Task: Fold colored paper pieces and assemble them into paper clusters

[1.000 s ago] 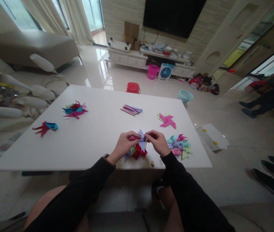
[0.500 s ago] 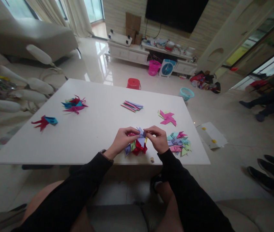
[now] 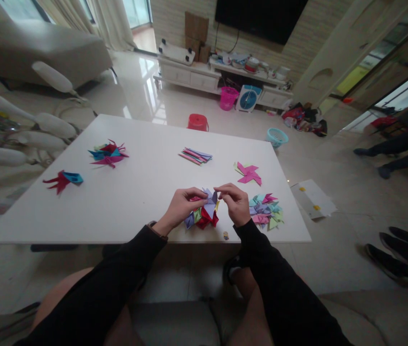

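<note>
A folded lavender origami paper (image 3: pixel 210 206) is held above the white table near its front edge. My left hand (image 3: pixel 182 204) pinches its left side between thumb and fingertips. At the paper's upper right corner, my right hand (image 3: pixel 235 199) has thumb and index finger closed on a small raised flap. Under and behind the paper lies a pile of folded paper pieces (image 3: pixel 206 221) in red, green, purple and yellow, partly covered by it. Just right of my right hand rests another heap of pastel folded papers (image 3: pixel 267 211).
A pink and green paper pinwheel (image 3: pixel 249 174) lies at the right, and a stack of folded paper strips (image 3: pixel 196 156) at the back middle. Paper cranes (image 3: pixel 108 154) sit on the left, near a red and blue folded piece (image 3: pixel 63 181). The white table (image 3: pixel 146 187) ends close in front of me.
My right fingers have shifted slightly at the paper's upper right corner, and the flap there stands more upright. My left hand keeps its pinch. The whole view has moved a little.
</note>
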